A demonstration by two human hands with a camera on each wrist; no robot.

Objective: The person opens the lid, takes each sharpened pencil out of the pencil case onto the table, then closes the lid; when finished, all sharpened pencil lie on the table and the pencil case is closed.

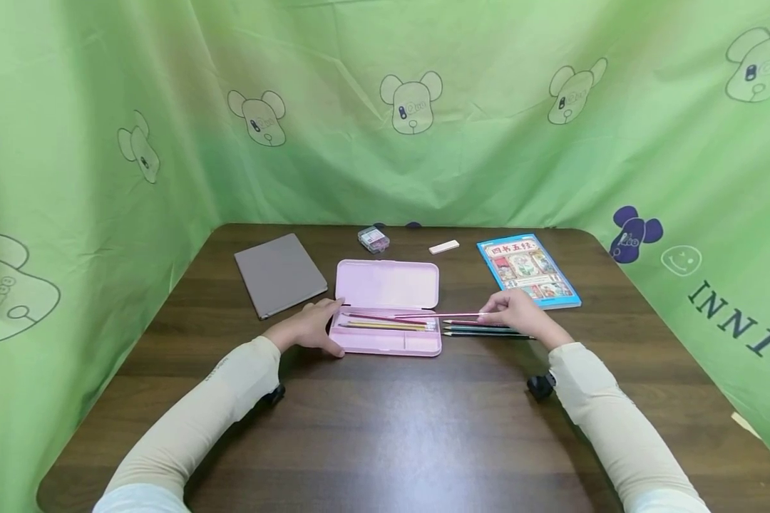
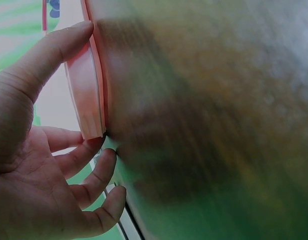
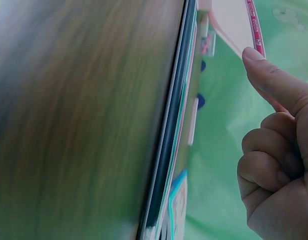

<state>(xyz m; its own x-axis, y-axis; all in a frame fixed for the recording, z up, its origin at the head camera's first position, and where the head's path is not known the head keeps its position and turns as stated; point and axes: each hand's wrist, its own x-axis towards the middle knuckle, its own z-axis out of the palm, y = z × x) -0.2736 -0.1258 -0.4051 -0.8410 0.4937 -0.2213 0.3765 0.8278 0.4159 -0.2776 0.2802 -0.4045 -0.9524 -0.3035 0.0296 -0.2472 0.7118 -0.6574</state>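
Observation:
A pink pencil case point(image 1: 372, 342) lies with its lid up in the middle of the table, several pencils point(image 1: 385, 325) inside it. My left hand point(image 1: 306, 326) holds the case's left end, thumb at the near corner and fingers at the far side; the left wrist view shows the thumb point(image 2: 56, 50) against its wall. Between thumb and index finger, my right hand point(image 1: 516, 312) pinches a dark red pencil point(image 1: 443, 315), its far end over the case. In the right wrist view this pencil point(image 3: 255, 25) has lettering on it. Several dark pencils point(image 1: 484, 334) lie beneath the right hand.
At the left lies a grey notebook point(image 1: 279, 274). Behind the case are a small clear plastic box point(image 1: 373, 240) and a white eraser-like block point(image 1: 444, 247). A blue-edged book point(image 1: 529, 271) lies at the back right. Green printed cloth point(image 1: 334, 171) hangs around the wooden table point(image 1: 359, 427).

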